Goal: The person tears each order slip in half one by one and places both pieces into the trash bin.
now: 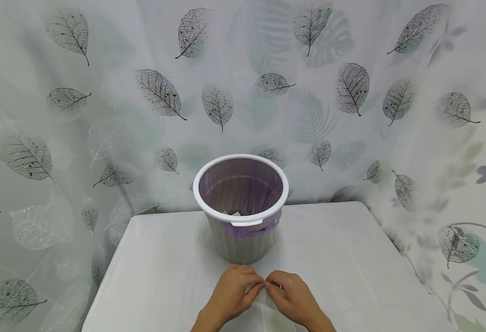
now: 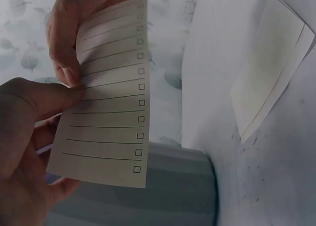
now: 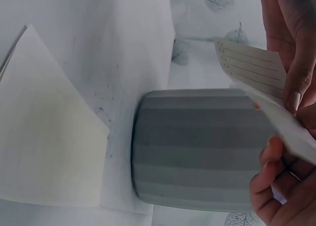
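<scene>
Paper slip, before the bin, is edge-pinched by left hand and right hand; probably light, limp; best held there.

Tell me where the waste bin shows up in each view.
Head: waste bin just below centre.
Left wrist: waste bin along the bottom, left of centre, partly behind the lined sheet.
Right wrist: waste bin at centre, turned sideways in the picture.
Shared landmark: the leaf-print backdrop.

No lettering is legible — just ruled lines and square checkboxes on the paper slip.
</scene>
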Demonstrator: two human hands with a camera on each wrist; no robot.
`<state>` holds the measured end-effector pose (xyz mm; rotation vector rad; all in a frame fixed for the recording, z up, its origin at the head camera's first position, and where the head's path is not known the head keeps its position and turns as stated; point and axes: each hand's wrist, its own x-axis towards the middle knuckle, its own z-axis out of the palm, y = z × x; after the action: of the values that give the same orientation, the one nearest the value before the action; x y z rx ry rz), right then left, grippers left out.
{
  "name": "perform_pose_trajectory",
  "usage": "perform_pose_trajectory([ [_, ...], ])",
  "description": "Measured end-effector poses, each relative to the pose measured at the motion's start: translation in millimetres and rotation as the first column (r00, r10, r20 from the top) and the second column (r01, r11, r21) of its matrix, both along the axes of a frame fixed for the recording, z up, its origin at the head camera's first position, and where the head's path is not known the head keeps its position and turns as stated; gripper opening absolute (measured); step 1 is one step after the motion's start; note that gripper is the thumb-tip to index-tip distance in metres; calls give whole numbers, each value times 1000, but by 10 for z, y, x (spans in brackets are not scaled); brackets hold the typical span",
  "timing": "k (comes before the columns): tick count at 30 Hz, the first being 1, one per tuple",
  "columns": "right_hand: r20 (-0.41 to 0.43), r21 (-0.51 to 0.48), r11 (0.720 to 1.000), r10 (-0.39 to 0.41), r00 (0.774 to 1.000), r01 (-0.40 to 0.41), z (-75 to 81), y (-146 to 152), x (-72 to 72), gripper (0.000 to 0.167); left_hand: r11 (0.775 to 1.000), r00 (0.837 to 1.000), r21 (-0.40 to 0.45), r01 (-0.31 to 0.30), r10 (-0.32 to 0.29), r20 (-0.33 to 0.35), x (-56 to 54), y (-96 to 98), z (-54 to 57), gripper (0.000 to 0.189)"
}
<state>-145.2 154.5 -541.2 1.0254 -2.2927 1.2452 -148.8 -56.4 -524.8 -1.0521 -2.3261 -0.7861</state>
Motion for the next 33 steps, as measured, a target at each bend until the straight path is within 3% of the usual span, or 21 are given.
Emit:
perform_pose_trajectory([
  [6, 73, -108, 991, 85, 994, -77, 10, 7, -9, 24, 996, 999, 88, 33, -32, -13, 0, -13, 1, 11],
  [12, 106, -165, 982, 107, 989, -89, 19, 27, -15, 25, 990, 999, 136, 34, -34, -6, 11, -8, 9, 7],
  [22, 145, -162, 985, -42, 989, 65, 111, 85, 19, 20, 992, 1000, 120, -25, 27, -10, -13, -49, 8, 11],
  [27, 137, -163, 983, -62, 989, 85, 122, 111, 12, 21, 986, 1000, 166, -26, 26, 2, -18, -67, 10, 11],
  [33, 186, -206, 975, -44, 982, 83, 112, 109, 8, 21, 978, 999, 209, -25, 29, -16, -12, -64, 12, 12],
])
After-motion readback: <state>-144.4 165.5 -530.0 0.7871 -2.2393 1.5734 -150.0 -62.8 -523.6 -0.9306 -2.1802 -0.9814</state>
